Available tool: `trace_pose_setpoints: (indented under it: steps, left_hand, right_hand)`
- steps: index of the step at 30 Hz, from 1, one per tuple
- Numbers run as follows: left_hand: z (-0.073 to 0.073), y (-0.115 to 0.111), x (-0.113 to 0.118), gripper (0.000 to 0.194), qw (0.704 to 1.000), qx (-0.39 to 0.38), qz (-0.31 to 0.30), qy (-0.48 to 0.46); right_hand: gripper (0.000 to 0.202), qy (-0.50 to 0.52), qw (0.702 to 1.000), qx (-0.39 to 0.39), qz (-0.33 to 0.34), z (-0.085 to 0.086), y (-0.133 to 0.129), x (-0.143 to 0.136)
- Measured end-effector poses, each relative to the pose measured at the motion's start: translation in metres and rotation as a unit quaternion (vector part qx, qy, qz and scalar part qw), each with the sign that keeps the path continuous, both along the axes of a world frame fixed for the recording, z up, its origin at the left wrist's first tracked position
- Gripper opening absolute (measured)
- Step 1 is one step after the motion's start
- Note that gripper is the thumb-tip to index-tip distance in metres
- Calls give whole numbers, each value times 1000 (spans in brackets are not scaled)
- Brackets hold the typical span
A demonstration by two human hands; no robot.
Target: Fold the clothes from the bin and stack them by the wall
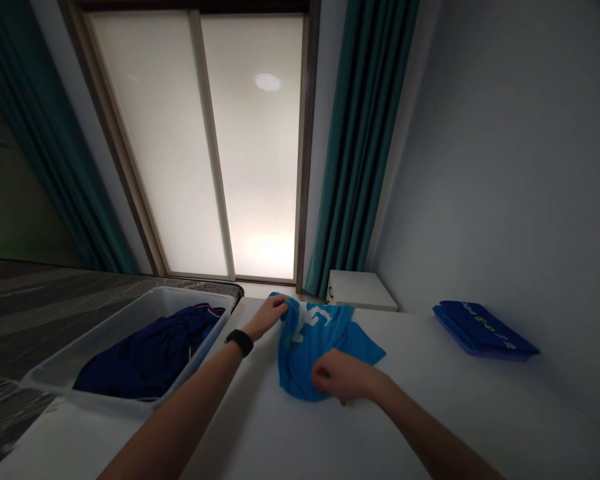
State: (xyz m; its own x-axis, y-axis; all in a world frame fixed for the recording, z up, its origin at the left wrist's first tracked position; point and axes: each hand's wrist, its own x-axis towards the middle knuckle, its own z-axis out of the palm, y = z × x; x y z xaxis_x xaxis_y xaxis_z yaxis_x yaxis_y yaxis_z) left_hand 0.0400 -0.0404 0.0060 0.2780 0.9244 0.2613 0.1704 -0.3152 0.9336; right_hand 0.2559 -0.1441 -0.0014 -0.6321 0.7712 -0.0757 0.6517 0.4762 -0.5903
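Observation:
A bright blue shirt (300, 353) with white print lies partly bunched on the white table (280, 440). At its far left corner my left hand (267, 315), with a black watch on the wrist, pinches the cloth and lifts that edge a little. My right hand (341, 375) is at the near right part of the shirt, its fingers curled in; whether cloth is between them is hidden. One sleeve of the shirt spreads out to the right, beyond my right hand.
A clear plastic bin (45, 381) holding dark blue clothes (145, 353) stands at the left. Folded blue garments (485, 330) are stacked at the right by the wall. Behind the table is a white cabinet (363, 290).

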Motion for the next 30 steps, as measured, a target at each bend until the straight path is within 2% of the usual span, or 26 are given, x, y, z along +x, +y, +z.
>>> trace_pose_setpoints:
  steps: [3, 5, 7, 9, 10, 12, 15, 17, 19, 22, 24, 26, 28, 30]
  left_hand:
    - [1, -12, 4, 12, 997, -22, -66, -19]
    - [2, -17, 10, 10, 994, -37, -102, -28]
    - [0, -20, 15, 10, 990, -49, -123, -38]
    - [-4, -22, 19, 12, 990, -58, -119, -52]
    - [-8, -22, 20, 14, 991, -60, -108, -60]
    - [-14, -23, 20, 17, 992, -62, -80, -74]
    - [-20, -24, 21, 19, 994, -56, -50, -83]
    - [-21, -23, 23, 21, 995, -42, -37, -85]
    - [-22, -22, 26, 28, 996, -13, 15, -88]
    - [-28, -29, 30, 31, 987, 23, 124, -97]
    - [-36, -42, 35, 31, 985, 26, 151, -85]
    - [-45, -59, 43, 38, 991, -2, 131, -38]
    - [-55, -76, 55, 51, 991, -114, 61, 14]
    - [-64, -88, 68, 57, 977, -212, -21, 16]
  right_hand:
    - [24, 53, 980, 148, -123, 23, 33, 5]
    - [40, 73, 978, 162, -105, 31, 53, 4]
    - [65, 80, 987, 129, -59, 31, 68, 0]
    - [73, 77, 992, 89, -47, 26, 77, -5]
    - [66, 72, 993, 75, -57, 23, 80, -7]
    - [40, 61, 993, 61, -79, 18, 83, -10]
    - [10, 56, 993, 71, -82, 14, 85, -13]
    - [8, 70, 990, 91, -80, 14, 85, -16]
    - [8, 95, 984, 117, -91, 16, 85, -19]
    - [10, 151, 964, 165, -144, 23, 86, -20]
    - [15, 194, 944, 188, -188, 28, 86, -19]
    - [18, 235, 928, 189, -220, 32, 85, -20]
    - [19, 271, 917, 168, -240, 34, 82, -24]
    - [19, 305, 907, 139, -254, 32, 80, -29]
